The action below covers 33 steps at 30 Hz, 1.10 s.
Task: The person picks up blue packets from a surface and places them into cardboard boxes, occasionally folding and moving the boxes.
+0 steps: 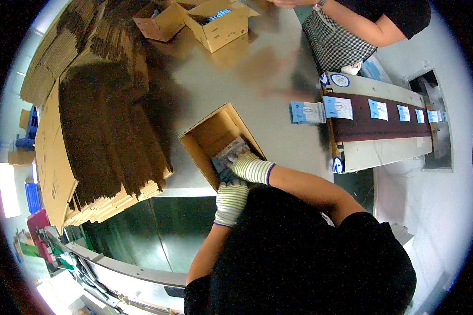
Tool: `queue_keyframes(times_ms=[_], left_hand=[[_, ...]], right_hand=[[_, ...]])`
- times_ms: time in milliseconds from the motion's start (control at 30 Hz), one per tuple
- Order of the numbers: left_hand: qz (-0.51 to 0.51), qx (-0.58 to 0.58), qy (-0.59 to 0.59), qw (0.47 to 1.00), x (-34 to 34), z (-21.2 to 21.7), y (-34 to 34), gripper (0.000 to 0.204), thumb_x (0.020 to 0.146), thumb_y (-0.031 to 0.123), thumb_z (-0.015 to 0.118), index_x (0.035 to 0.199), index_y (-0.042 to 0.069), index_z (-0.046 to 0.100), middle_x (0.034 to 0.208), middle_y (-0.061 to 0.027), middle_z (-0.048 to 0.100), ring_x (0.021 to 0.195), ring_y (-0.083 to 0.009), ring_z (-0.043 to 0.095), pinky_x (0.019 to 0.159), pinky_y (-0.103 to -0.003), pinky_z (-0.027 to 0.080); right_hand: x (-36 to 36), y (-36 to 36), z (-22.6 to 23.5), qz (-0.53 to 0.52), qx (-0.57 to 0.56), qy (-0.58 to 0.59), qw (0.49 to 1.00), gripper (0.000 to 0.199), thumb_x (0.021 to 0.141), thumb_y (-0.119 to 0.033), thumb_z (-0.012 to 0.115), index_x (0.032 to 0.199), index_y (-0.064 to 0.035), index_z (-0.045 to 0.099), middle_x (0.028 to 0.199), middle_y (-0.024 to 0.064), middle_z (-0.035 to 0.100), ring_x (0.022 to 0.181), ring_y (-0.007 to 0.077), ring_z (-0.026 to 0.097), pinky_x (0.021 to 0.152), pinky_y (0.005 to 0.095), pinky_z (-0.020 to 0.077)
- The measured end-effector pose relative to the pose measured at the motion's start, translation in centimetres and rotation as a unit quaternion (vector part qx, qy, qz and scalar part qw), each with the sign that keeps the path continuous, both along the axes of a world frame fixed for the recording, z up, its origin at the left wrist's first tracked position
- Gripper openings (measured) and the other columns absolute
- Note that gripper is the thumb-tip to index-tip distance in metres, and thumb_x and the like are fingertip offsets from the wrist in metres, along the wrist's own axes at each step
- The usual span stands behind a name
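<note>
An open cardboard box (198, 134) sits tilted at the near edge of the metal table, right in front of me. Inside it lie soft packets (230, 148), grey-blue in the shade. My right hand (251, 167), in a white and yellow-green striped knit glove, reaches over the box's right side with fingers closed on the packets. At the near end of the box, my left hand (231, 203) wears the same kind of glove and is curled against the lower part of the packets. Its fingertips are partly hidden in the box.
Flattened cartons (105, 131) are piled high on the left. A conveyor belt (394, 128) at the right carries blue and white packets, and one packet (307, 112) rests at its end on the table (257, 68). Two open boxes (218, 31) stand far back, near another person (362, 26).
</note>
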<state>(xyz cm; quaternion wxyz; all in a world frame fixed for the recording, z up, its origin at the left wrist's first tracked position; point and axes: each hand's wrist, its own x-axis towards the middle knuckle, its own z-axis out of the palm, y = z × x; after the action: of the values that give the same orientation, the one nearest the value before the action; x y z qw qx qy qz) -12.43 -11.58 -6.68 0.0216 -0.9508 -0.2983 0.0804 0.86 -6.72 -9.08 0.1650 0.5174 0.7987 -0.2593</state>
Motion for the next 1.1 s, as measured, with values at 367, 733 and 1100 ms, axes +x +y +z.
queue_keyframes(times_ms=[367,733,1100], left_hand=[[0.030,-0.001,-0.070,0.997,-1.7,-0.9,1.5,0.009,0.078,0.018,0.048,0.081,0.011,0.054,0.068,-0.0037,0.055,0.062,-0.0196,0.055,0.059,-0.037,0.039],[0.049,-0.027,-0.055,0.997,-0.8,0.1,3.9,0.011,0.074,0.022,0.056,0.080,0.013,0.053,0.072,-0.0041,0.053,0.066,-0.0222,0.055,0.066,-0.036,0.040],[0.032,-0.041,-0.073,0.996,-0.4,-0.7,3.7,0.018,0.072,0.028,0.059,0.078,0.014,0.050,0.072,-0.0035,0.052,0.068,-0.0196,0.054,0.064,-0.034,0.041]], right_hand=[[5.9,-2.5,8.3,-0.069,0.196,0.375,0.903,0.042,0.084,-0.020,0.052,0.124,-0.0083,0.047,0.122,0.0180,0.049,0.111,0.0343,0.049,0.096,0.0438,0.0393],[20.6,-5.2,2.5,-0.236,0.087,0.110,0.962,0.038,0.080,-0.025,0.059,0.113,-0.0063,0.055,0.110,0.0174,0.057,0.103,0.0344,0.052,0.089,0.0437,0.0420],[32.0,-3.4,-1.2,-0.305,0.131,-0.016,0.943,0.030,0.071,-0.018,0.064,0.096,-0.0022,0.061,0.096,0.0214,0.062,0.092,0.0356,0.059,0.083,0.0426,0.0468]])
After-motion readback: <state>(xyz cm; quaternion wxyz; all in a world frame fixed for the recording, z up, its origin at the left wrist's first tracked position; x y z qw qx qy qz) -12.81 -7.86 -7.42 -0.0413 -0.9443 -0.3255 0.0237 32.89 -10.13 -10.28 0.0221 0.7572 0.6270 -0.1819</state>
